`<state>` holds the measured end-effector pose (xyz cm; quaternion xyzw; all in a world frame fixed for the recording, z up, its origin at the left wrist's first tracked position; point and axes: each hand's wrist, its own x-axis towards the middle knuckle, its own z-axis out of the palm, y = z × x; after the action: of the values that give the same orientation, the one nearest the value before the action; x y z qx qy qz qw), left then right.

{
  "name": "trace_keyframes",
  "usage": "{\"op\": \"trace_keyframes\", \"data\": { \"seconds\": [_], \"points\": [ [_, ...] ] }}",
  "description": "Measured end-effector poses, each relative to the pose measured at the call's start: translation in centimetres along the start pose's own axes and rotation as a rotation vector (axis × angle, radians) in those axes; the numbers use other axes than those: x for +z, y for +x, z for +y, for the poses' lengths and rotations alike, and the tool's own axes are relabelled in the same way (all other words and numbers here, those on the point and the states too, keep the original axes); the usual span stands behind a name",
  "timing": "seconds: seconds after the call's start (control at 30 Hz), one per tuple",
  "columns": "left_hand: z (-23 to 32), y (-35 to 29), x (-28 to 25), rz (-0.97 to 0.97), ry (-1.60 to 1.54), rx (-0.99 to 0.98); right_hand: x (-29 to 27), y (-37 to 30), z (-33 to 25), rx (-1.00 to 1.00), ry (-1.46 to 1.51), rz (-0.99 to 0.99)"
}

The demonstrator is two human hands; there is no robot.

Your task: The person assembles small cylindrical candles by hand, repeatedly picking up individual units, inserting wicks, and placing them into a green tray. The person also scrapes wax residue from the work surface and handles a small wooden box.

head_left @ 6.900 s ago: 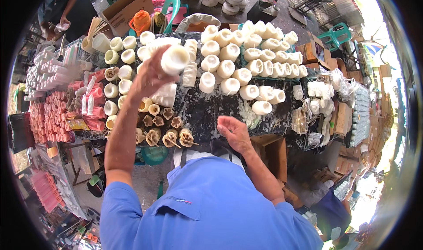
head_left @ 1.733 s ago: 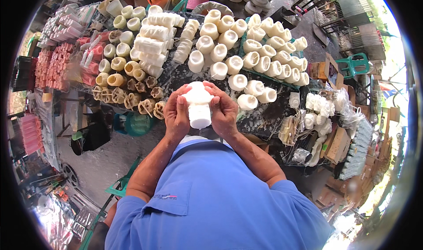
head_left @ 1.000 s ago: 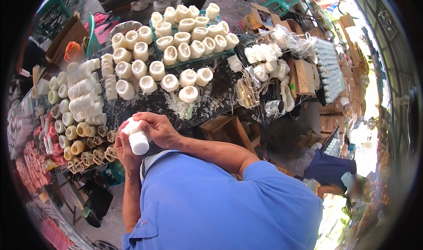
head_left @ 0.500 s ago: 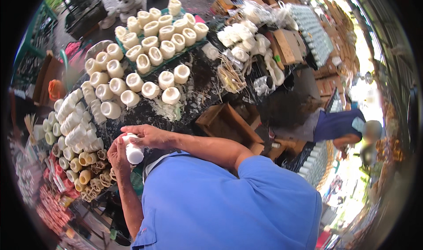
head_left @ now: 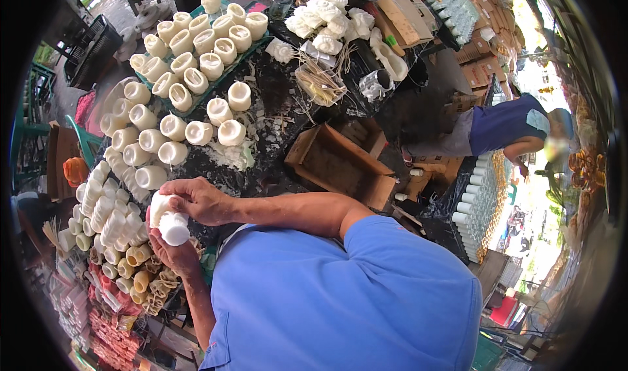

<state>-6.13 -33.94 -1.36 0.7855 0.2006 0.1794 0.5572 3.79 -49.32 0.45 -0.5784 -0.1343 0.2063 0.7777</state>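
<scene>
Left hand (head_left: 171, 253) palm hidden under white candle (head_left: 169, 220); right hand (head_left: 196, 197) covers candle top; red packets (head_left: 108, 335) blurred at rim.

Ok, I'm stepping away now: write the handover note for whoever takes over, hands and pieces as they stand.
Left hand: cradles the white cylindrical wax-like piece from below.
Right hand: gripping the same piece from above.
Things: many similar white cylinders stand on the dark littered table, some on a green tray; brown ones lie by the left hand.
Done: one piece is off the table, in hand.
Left: it has not been set down anywhere.
</scene>
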Motion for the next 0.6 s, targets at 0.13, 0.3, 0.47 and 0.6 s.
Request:
{"op": "trace_keyframes", "data": {
  "seconds": [0.13,0.3,0.47,0.6],
  "points": [
    [1.1,1.2,-0.4,0.013,0.373,0.365,1.1,0.0,-0.1,-0.067,-0.048,0.070],
    [-0.3,3.0,-0.5,0.058,0.021,0.211,1.8,0.2,1.2,-0.013,0.102,0.211],
    [0.5,3.8,0.4,-0.026,-0.669,-0.107,1.7,0.6,0.9,0.159,0.583,0.173],
    [2.2,3.3,0.3,-0.023,-0.649,-0.096,1.9,1.6,-0.2,0.152,0.434,0.213]
  ]
}}
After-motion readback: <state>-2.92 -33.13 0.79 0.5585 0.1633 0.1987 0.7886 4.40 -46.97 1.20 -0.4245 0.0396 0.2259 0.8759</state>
